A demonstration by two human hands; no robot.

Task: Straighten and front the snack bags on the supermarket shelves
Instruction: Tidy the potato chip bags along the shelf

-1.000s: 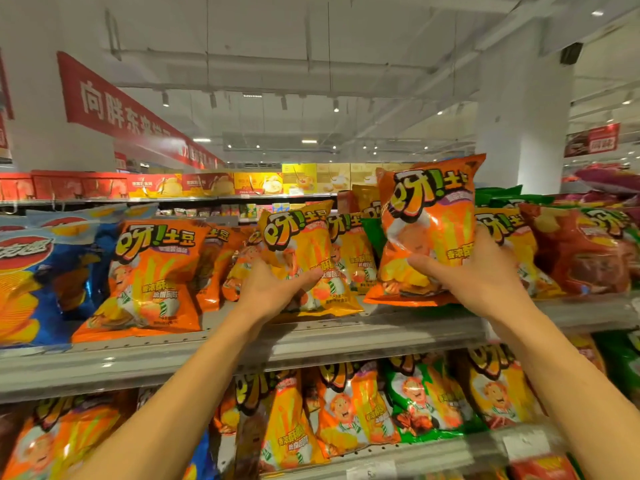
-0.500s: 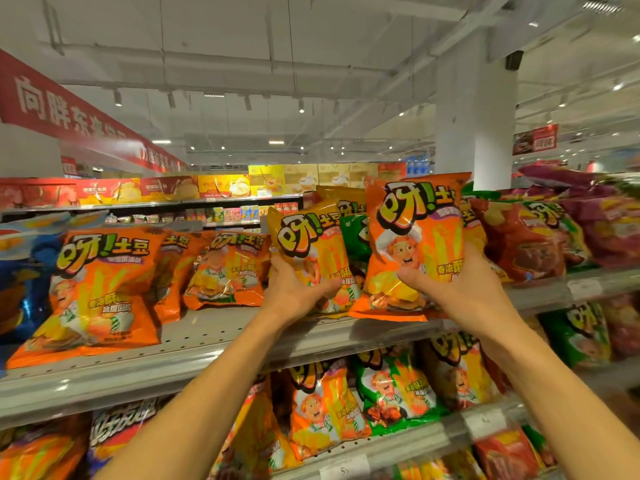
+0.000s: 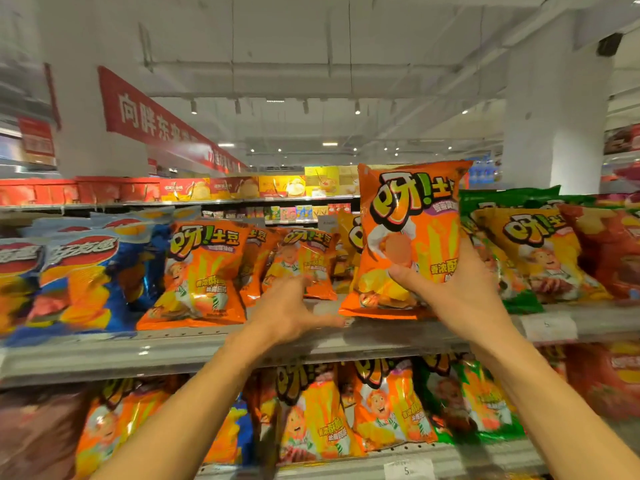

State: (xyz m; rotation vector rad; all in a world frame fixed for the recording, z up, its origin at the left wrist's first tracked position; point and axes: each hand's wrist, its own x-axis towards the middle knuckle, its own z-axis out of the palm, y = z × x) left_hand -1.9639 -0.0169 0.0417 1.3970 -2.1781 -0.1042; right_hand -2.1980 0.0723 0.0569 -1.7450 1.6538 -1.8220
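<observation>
Looks barely half done to me. The right hand (image 3: 460,292) has its fingers curled round an orange potato-stick bag (image 3: 408,237), held upright with its bottom seam on the top shelf (image 3: 207,344), long axis vertical, front facing out. Left of that bag, the left hand (image 3: 291,313) reaches in, fingers spread and holding nothing, toward the leaning orange bags (image 3: 304,261). Those and the blue chip bags (image 3: 86,271) further left could use squaring up.
</observation>
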